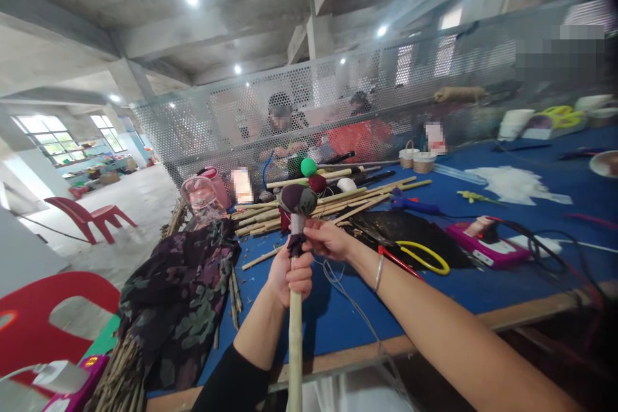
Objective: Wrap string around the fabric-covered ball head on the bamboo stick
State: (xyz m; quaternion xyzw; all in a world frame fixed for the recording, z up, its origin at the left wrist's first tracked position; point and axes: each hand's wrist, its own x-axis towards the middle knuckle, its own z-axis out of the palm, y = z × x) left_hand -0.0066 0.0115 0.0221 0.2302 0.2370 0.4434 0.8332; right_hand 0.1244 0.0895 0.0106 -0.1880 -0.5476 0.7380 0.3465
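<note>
My left hand (290,277) is wrapped around a pale bamboo stick (295,347), held upright over the table's front edge. The stick's top carries a round ball covered in dark camouflage cloth (298,198). Under the ball is a light grey band (297,224), and gathered dark cloth (295,244) bunches just above my left fingers. My right hand (331,239) is closed in a pinch against the right side of this neck; what lies between its fingertips is hidden. Thin grey string (355,306) hangs below my right hand and trails over the table edge.
Scissors with yellow and red handles (422,257) lie by my right forearm. Behind are bamboo sticks (255,222), a green ball (309,167) and a blue glue gun (410,203). Camouflage cloth (178,302) drapes at left. A purple power strip (483,248) sits right. People sit beyond the mesh screen (217,122).
</note>
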